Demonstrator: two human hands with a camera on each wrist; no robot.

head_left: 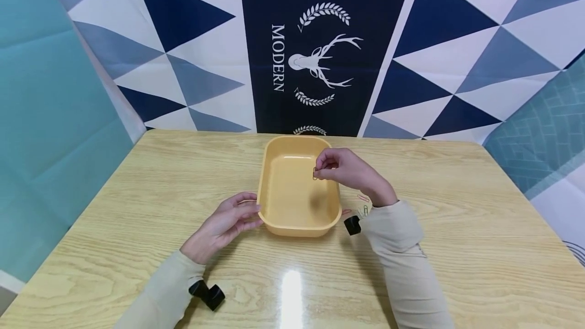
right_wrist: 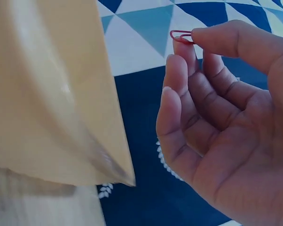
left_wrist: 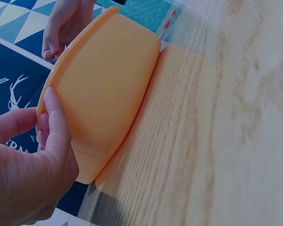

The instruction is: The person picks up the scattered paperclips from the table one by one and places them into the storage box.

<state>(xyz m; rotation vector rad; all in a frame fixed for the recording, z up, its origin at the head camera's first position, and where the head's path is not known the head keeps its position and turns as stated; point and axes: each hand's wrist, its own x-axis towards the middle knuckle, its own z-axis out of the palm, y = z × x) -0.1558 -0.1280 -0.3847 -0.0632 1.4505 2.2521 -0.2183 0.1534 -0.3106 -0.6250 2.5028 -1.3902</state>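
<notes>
A yellow plastic tray [head_left: 299, 231] with raised sides stands on the wooden table. My left hand [head_left: 228, 225] is at its left side, fingers at the rim; the left wrist view has the tray's edge [left_wrist: 46, 89] between the fingertips. Over the tray's right half, my right hand [head_left: 342, 167] pinches a red paper clip [right_wrist: 181, 36] between thumb and index finger. Its other fingers are bent and hold nothing. Beside the tray, by the right wrist, lie several loose paper clips, among them a red one [head_left: 363, 198] and a green one [head_left: 365, 210].
The wooden table [head_left: 137, 217] extends to both sides and in front of the tray. Behind it hangs a patterned cloth [head_left: 315, 65] with a deer head. Teal sheeting [head_left: 55, 116] hangs on the left. Black camera mounts [head_left: 207, 294] sit at both wrists.
</notes>
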